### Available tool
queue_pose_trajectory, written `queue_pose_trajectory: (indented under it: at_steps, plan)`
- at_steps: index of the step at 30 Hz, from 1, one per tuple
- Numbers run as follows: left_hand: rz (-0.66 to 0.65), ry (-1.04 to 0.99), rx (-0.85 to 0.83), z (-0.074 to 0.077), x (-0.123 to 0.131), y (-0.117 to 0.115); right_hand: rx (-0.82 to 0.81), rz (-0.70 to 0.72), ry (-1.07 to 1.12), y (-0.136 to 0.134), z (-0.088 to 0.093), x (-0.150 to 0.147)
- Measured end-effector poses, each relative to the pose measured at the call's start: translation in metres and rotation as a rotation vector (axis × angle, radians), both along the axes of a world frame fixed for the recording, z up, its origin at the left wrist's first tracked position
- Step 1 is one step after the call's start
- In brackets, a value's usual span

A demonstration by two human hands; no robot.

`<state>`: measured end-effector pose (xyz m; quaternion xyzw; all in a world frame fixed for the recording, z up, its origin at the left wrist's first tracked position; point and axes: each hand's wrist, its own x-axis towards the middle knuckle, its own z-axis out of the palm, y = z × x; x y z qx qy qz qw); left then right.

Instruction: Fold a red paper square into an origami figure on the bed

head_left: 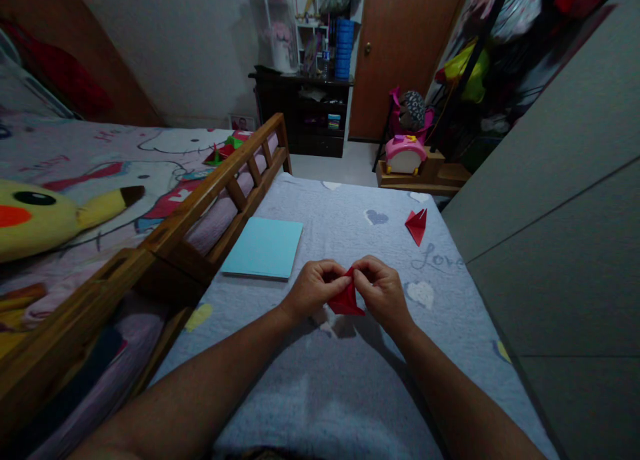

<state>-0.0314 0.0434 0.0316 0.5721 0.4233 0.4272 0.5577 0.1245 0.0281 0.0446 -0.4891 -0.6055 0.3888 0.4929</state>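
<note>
A folded piece of red paper point(347, 301) is held over the bed between my two hands. My left hand point(316, 288) pinches its upper left part between thumb and fingers. On the other side my right hand point(383, 290) has its thumb and fingers closed on the upper right part. The fingertips of both hands nearly meet at the top of the paper, and its wider lower end hangs below them. A stack of light blue square paper point(265, 248) lies to the left of my hands. Farther off to the right lies another folded red paper piece point(417, 227).
The pale blue bedcover point(345, 213) spreads beneath my hands. A wooden rail point(200, 210) runs along the left, with a second bed and a yellow plush toy point(40, 217) beyond. A grey panel point(560, 247) borders the right side. A dark cabinet point(305, 117) stands at the back.
</note>
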Motion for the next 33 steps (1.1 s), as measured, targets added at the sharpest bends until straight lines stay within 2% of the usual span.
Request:
queue_pose_trajectory:
  at_steps: [7, 15, 25, 28, 33]
  plan:
    - [-0.048, -0.101, -0.085, 0.0021, -0.0006, 0.0008, -0.137, 0.079, 0.165, 0.0022, -0.0025, 0.0005]
    - [-0.053, -0.216, -0.168, 0.002, -0.0017, 0.0007, -0.202, 0.139, 0.222, 0.0012, 0.0027, 0.0014]
    - [-0.083, -0.167, -0.13, 0.0026, -0.0021, 0.0017, -0.173, 0.086, 0.174, 0.003, 0.0001, 0.0025]
    - [-0.108, -0.167, -0.125, 0.0035, -0.0026, 0.0019, -0.152, 0.092, 0.192, 0.0028, 0.003, 0.0028]
    - [-0.075, -0.135, -0.109, 0.0051, -0.0029, 0.0013, -0.144, 0.13, 0.195, 0.0023, 0.0029, 0.0031]
